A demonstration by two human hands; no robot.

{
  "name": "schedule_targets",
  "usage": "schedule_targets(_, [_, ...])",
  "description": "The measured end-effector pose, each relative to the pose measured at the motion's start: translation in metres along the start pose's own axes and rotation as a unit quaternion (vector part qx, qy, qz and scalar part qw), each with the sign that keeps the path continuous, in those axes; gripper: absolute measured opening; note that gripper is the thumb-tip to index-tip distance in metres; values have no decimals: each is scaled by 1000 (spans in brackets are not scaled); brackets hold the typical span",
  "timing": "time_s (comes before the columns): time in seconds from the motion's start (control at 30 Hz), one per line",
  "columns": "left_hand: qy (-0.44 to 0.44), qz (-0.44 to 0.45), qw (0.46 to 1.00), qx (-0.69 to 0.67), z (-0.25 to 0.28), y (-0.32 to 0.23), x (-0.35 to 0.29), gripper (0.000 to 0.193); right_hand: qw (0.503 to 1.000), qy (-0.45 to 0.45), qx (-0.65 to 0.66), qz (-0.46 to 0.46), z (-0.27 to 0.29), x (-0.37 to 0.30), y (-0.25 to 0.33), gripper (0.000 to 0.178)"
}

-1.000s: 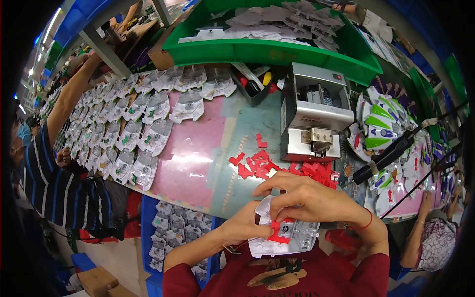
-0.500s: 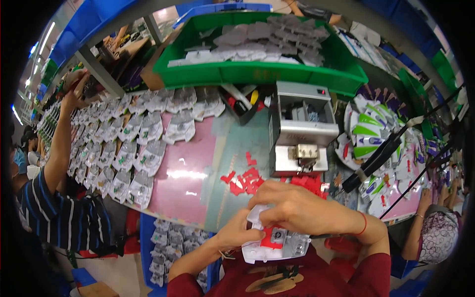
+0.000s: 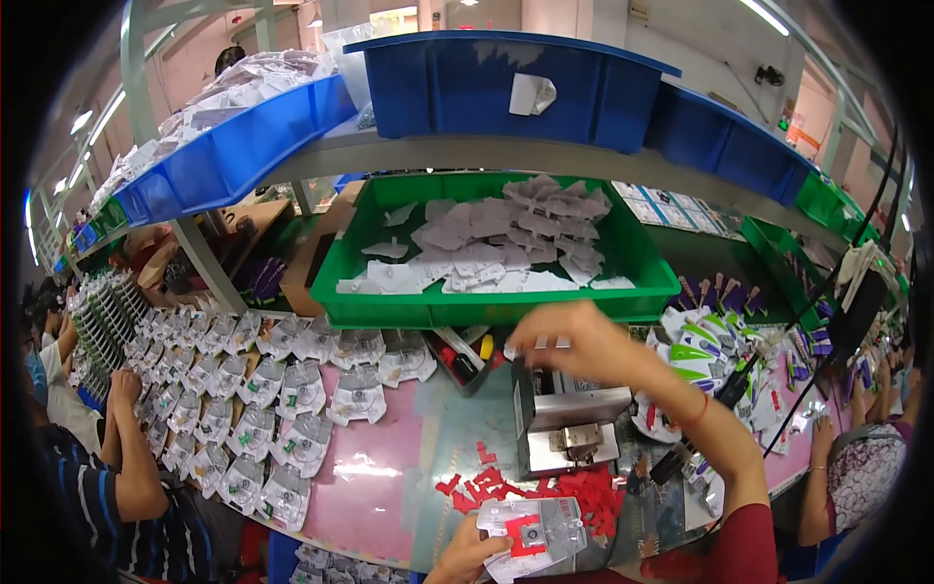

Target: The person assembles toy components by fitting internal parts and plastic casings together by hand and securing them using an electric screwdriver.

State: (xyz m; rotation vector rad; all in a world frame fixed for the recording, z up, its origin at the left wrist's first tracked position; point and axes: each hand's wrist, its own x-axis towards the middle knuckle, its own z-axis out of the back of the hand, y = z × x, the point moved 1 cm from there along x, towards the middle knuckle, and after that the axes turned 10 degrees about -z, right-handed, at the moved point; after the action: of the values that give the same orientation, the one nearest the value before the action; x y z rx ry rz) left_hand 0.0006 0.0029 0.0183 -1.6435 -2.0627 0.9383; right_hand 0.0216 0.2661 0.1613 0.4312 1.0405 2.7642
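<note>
My left hand (image 3: 465, 555), low in the head view, grips a white plastic housing (image 3: 559, 530) by its left side. A flat red piece (image 3: 525, 547) sits inside the housing, around a grey round-centred part. My right hand (image 3: 579, 339) is over the grey metal machine (image 3: 574, 404), at its upper tray. Its fingers are bent downward with the tips close together; whatever they hold is hidden. Loose red pieces (image 3: 482, 487) lie in front of the machine, just beyond the housing.
A green bin (image 3: 486, 310) of pale plastic parts stands behind the machine. Rows of similar housings (image 3: 292, 394) fill the left bench, beside a person in a striped shirt (image 3: 122, 506). White-green shells (image 3: 696, 360) and a black tool (image 3: 671, 462) are at right. Blue bins (image 3: 457, 97) line the shelf.
My right hand has left the housing and moved up to the machine's tray. My left hand keeps the housing. The view has tilted up, bringing the shelf with blue bins into sight.
</note>
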Motion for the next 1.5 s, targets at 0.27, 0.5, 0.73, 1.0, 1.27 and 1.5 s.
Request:
schedule_targets(0.27, [-90,30,995,0,6,1,9,56,925,-175,-315,-121,58,89,-130,17])
schedule_targets(0.5, [-66,53,996,-7,23,0,9,55,857,-149,-453,-193,61,121,-160,27])
schedule_targets(0.73, [-128,84,988,2,13,-2,9,58,787,-150,-581,-142,59,122,-171,18])
schedule_targets(1.0, [-102,-15,993,53,16,-1,17,41,810,-240,-533,-38,54,42,-85,18])
schedule_targets(1.27, [-91,-70,992,43,12,-13,22,38,895,-317,-277,149,-1,-76,16,27])
schedule_targets(1.5, [-85,-89,991,52,-2,-19,22,39,867,-147,424,-216,-53,-131,32,18])
